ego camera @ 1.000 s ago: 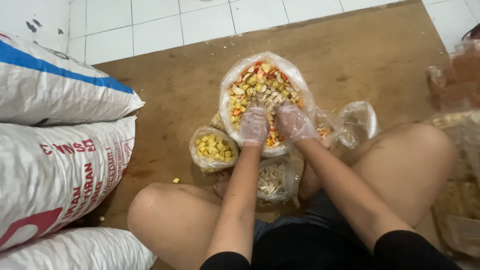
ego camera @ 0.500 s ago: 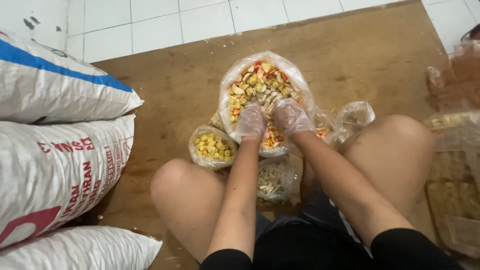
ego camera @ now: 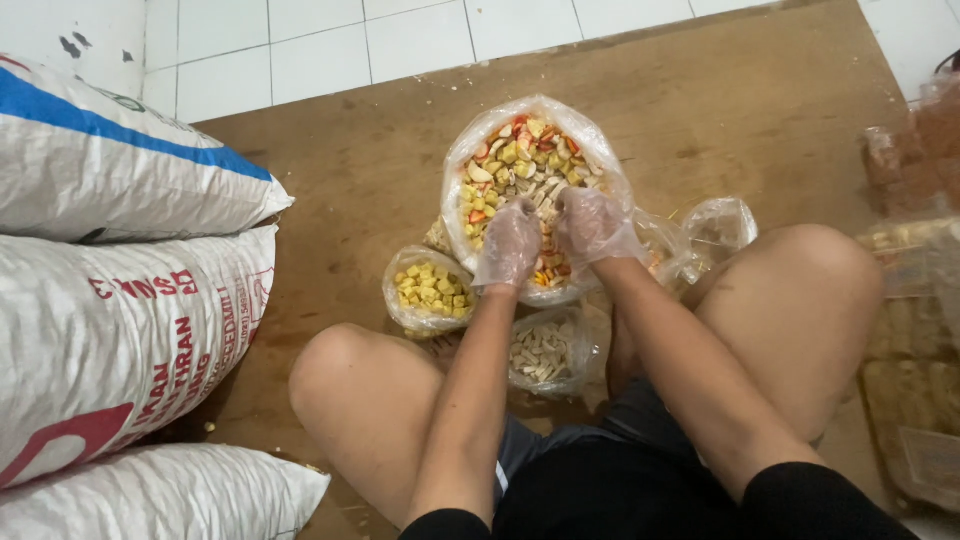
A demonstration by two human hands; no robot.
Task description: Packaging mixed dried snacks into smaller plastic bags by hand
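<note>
A large clear plastic bag (ego camera: 470,150) stands open on the brown board, filled with mixed yellow, red and pale snack pieces (ego camera: 520,160). My left hand (ego camera: 509,243) and my right hand (ego camera: 592,225), both in thin clear gloves, are sunk into the near side of that mix with fingers curled among the pieces. A smaller bag of yellow pieces (ego camera: 432,290) sits to the left of my left wrist. A bag of pale sticks (ego camera: 545,352) lies under my forearms, between my knees.
Three big white woven sacks (ego camera: 110,330) are stacked at the left. Crumpled clear bags (ego camera: 715,228) lie to the right of the big bag. More packed snack bags (ego camera: 915,350) sit at the far right. White floor tiles (ego camera: 320,45) lie beyond the board (ego camera: 760,110).
My left knee rose and drew in toward the bags. Both hands pushed a little farther into the mixed pieces.
</note>
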